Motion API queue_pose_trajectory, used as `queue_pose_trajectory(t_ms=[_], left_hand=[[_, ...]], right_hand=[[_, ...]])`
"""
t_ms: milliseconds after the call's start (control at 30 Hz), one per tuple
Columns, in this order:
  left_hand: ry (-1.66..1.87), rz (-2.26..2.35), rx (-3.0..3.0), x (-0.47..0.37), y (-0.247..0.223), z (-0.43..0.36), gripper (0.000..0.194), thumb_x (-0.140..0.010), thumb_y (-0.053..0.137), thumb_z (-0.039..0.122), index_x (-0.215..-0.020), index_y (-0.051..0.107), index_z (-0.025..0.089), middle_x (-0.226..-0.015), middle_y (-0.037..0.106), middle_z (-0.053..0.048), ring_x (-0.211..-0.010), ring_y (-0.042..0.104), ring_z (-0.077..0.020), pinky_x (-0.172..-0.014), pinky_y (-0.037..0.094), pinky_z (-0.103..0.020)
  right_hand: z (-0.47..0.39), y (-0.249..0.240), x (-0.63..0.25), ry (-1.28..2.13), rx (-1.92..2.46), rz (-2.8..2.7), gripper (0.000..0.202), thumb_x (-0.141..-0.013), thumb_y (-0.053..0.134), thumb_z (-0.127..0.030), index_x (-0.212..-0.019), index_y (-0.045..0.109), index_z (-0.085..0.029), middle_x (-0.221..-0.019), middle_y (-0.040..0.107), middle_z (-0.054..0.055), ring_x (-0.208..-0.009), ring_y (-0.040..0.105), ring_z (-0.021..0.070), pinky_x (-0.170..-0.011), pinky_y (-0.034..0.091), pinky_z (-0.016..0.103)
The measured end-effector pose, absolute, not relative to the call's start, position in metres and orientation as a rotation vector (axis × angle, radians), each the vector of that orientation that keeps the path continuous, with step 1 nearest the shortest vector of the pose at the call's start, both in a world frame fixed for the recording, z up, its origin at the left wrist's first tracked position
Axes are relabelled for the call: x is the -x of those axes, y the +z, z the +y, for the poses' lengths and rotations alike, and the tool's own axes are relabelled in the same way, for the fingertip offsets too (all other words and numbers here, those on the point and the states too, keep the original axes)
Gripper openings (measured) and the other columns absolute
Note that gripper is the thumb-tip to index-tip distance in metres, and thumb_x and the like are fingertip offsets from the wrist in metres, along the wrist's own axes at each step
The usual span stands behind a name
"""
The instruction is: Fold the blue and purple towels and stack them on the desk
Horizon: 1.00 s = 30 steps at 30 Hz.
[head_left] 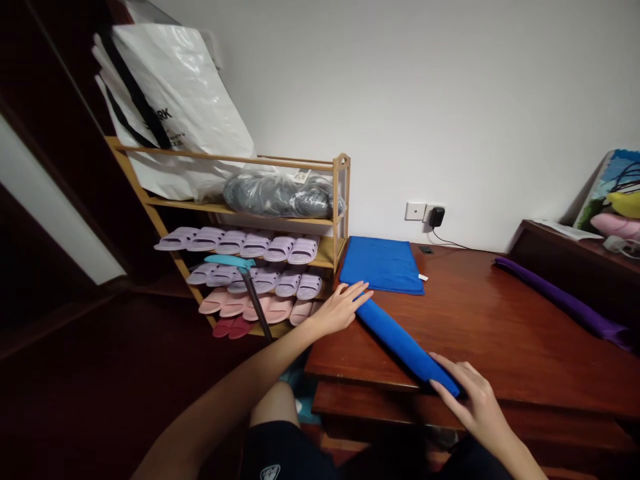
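A long blue cloth roll (pixel 400 340) lies slantwise on the reddish-brown wooden desk (pixel 480 307), its near end at the front edge. My left hand (pixel 340 310) rests its fingers over the far end of the roll. Around the near end, my right hand (pixel 463 387) has its thumb on one side and its fingers on the other. Behind the roll, a flat blue cloth (pixel 383 263) with a small white tag lies by the wall, close to my left fingertips.
Left of the desk stands a wooden rack (pixel 341 200) with several slippers (pixel 280 248), a plastic-wrapped bundle (pixel 285 197) and a large white bag (pixel 185 87). A purple cloth (pixel 565 300) lies at the right. A black plug (pixel 437 216) sits in the wall socket.
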<state>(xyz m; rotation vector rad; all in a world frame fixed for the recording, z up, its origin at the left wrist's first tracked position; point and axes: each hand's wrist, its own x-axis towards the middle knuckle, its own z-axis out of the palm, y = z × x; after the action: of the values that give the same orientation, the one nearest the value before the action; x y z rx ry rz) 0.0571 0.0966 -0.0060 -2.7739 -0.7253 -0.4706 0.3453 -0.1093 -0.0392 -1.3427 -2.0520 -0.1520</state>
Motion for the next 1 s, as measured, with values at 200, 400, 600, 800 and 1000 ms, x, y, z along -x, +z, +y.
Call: queue_pose_trajectory(t_ms=[200,400,600,800,1000], left_hand=[[-0.431,-0.671,2.843,-0.064,-0.008,0.100,0.050,-0.077,0.050,0.006,-0.126,0.046,0.014,-0.126,0.056,-0.013,-0.120,0.048,-0.0242,-0.100,0.030,-0.040],[-0.368,-0.569,2.793,-0.057,-0.005,0.102,0.043,-0.081,0.047,0.004,-0.123,0.048,0.014,-0.128,0.055,-0.015,-0.122,0.046,-0.0250,-0.099,0.031,-0.042],[-0.386,-0.595,2.772,-0.044,-0.006,0.103,0.045,-0.082,0.041,-0.002,-0.125,0.049,0.010,-0.129,0.055,-0.016,-0.122,0.048,-0.0232,-0.100,0.035,-0.038],[-0.476,-0.646,2.842,-0.037,-0.009,0.106,0.049,-0.081,0.039,-0.003,-0.126,0.051,0.013,-0.132,0.054,-0.013,-0.123,0.048,-0.0205,-0.102,0.038,-0.037],[-0.614,-0.725,2.932,-0.036,-0.007,0.108,0.048,-0.077,0.041,0.000,-0.118,0.059,0.016,-0.128,0.058,-0.009,-0.122,0.049,-0.0202,-0.105,0.033,-0.040]], right_hand=[[-0.123,-0.027,-0.323,-0.563,1.422,-2.204,0.053,-0.086,0.054,-0.029,-0.137,0.042,-0.021,-0.132,0.052,0.011,-0.112,0.053,0.0232,-0.090,0.041,0.040],[-0.131,-0.035,-0.299,-0.888,1.406,-2.262,0.043,-0.092,0.037,-0.028,-0.132,0.049,-0.021,-0.137,0.049,0.007,-0.120,0.046,0.0261,-0.094,0.034,0.046],[-0.123,-0.030,-0.299,-1.053,1.297,-2.388,0.046,-0.086,0.033,-0.012,-0.127,0.054,-0.016,-0.128,0.057,0.008,-0.113,0.052,0.0249,-0.091,0.038,0.043],[-0.122,-0.024,-0.312,-0.935,1.268,-2.448,0.045,-0.088,0.035,-0.012,-0.130,0.051,-0.016,-0.134,0.052,0.006,-0.118,0.051,0.0191,-0.093,0.041,0.034],[-0.115,-0.012,-0.314,-0.187,1.336,-2.261,0.030,-0.088,0.043,-0.022,-0.111,0.062,-0.020,-0.110,0.067,0.006,-0.093,0.063,0.0170,-0.079,0.048,0.029]])
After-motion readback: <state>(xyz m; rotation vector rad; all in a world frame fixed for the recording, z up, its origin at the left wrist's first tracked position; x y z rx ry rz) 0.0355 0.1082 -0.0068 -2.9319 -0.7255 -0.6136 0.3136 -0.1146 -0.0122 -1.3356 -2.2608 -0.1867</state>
